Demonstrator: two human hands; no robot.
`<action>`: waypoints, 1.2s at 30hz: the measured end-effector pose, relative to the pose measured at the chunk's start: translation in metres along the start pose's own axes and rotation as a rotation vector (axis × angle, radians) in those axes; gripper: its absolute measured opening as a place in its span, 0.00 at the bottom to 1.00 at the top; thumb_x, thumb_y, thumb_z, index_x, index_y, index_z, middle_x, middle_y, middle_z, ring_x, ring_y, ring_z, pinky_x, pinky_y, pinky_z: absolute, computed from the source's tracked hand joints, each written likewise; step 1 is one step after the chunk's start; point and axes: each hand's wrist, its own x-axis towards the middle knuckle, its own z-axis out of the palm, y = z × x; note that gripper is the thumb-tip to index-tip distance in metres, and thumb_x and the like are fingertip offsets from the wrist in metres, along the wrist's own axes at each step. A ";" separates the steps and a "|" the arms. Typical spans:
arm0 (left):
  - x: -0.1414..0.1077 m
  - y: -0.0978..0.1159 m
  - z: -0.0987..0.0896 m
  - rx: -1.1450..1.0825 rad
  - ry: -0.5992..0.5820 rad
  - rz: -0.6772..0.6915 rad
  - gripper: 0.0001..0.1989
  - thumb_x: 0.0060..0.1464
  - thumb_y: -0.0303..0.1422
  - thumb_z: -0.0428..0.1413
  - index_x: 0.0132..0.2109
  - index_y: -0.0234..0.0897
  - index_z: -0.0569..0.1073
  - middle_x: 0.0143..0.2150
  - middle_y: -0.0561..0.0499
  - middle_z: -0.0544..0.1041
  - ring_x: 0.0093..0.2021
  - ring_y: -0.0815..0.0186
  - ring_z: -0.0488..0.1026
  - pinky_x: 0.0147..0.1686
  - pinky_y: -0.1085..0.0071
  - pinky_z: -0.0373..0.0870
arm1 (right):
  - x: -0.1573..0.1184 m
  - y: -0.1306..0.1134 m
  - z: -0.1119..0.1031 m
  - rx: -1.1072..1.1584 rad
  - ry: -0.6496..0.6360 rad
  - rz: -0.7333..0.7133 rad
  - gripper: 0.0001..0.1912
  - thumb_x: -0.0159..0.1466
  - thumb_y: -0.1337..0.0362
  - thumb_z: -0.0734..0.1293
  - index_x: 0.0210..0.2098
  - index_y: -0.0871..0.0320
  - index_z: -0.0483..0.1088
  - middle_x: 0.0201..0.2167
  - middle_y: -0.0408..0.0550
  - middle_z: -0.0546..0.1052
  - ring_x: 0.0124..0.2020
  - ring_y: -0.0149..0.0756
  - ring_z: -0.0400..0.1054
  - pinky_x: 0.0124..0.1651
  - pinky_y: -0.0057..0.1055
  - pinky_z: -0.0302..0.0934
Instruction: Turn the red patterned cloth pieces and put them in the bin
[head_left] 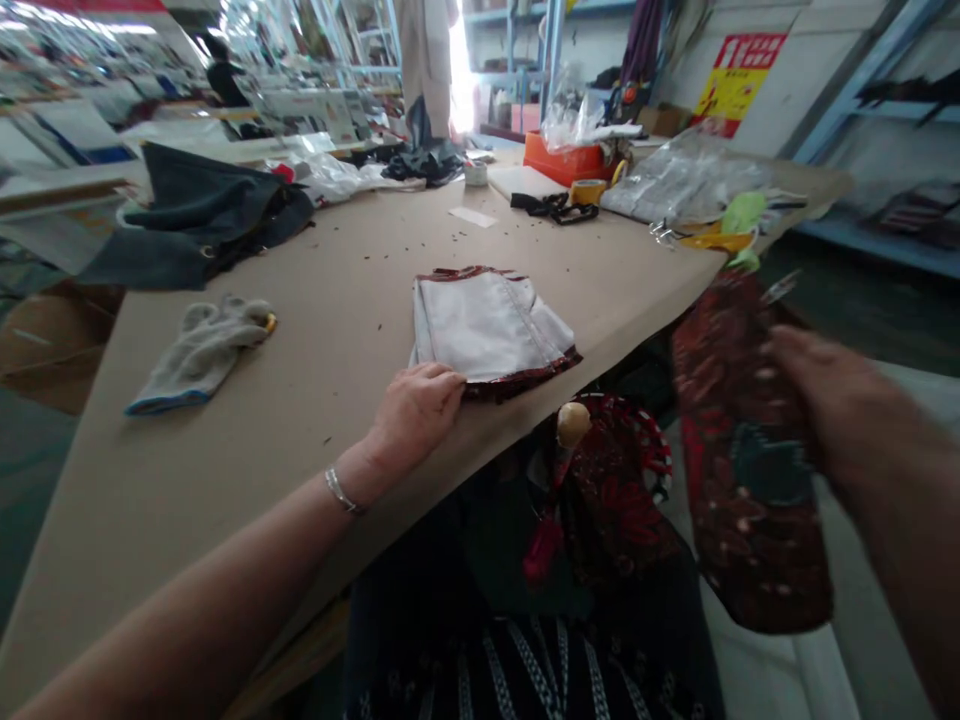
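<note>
1. The left hand (420, 400) lay at the near left corner of the stack (484, 325), fingers curled together and touching it; whether they pinched the corner or only pressed it, I could not tell.
2. The stack, pale on top with red-brown edges, sat on the table (300, 420), just beyond the left hand and to its right, well apart from the right hand.
3. The right hand (840, 395), blurred, was clamped on the red-brown cloth (720, 400); the thumb lay over its upper right side.
4. That cloth hung to the left of the right hand and below it, off the table's near edge, with a dark green patch (772, 465) facing up.
5. A bracelet (343, 490) circled the wrist just behind the left hand.
6. Between the two hands and lower than both, a red patterned bundle (622, 490) lay by the person's lap, a round beige knob (574, 424) at its top.
7. To the left of the left hand lay a glove (202, 355); beyond the glove, a heap of dark cloth (217, 215).
8. Far beyond the left hand, to its right, were a black strap (555, 207), a tape roll (587, 190) and an orange box (566, 160).
9. Beyond the right hand, to its left, lay plastic bags (682, 180).
</note>
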 end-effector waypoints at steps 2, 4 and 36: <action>0.000 -0.002 0.000 -0.097 0.054 -0.028 0.12 0.59 0.30 0.49 0.34 0.35 0.77 0.33 0.47 0.78 0.34 0.65 0.73 0.37 0.69 0.68 | 0.003 0.039 0.022 -0.033 -0.008 0.144 0.14 0.61 0.52 0.64 0.40 0.53 0.70 0.30 0.46 0.77 0.24 0.33 0.70 0.26 0.30 0.65; 0.001 -0.002 0.000 -0.186 0.137 -0.077 0.11 0.58 0.30 0.50 0.33 0.35 0.77 0.32 0.48 0.77 0.33 0.66 0.73 0.35 0.71 0.68 | 0.011 0.089 0.040 -0.127 0.033 0.268 0.12 0.59 0.53 0.62 0.33 0.55 0.68 0.27 0.45 0.76 0.27 0.36 0.71 0.31 0.32 0.67; -0.056 0.072 -0.035 -1.389 0.402 -0.884 0.08 0.45 0.33 0.60 0.31 0.38 0.68 0.24 0.56 0.70 0.23 0.71 0.68 0.19 0.77 0.65 | -0.059 -0.005 0.174 -0.918 -0.263 -0.600 0.11 0.61 0.74 0.56 0.36 0.58 0.67 0.31 0.49 0.75 0.34 0.39 0.69 0.35 0.31 0.56</action>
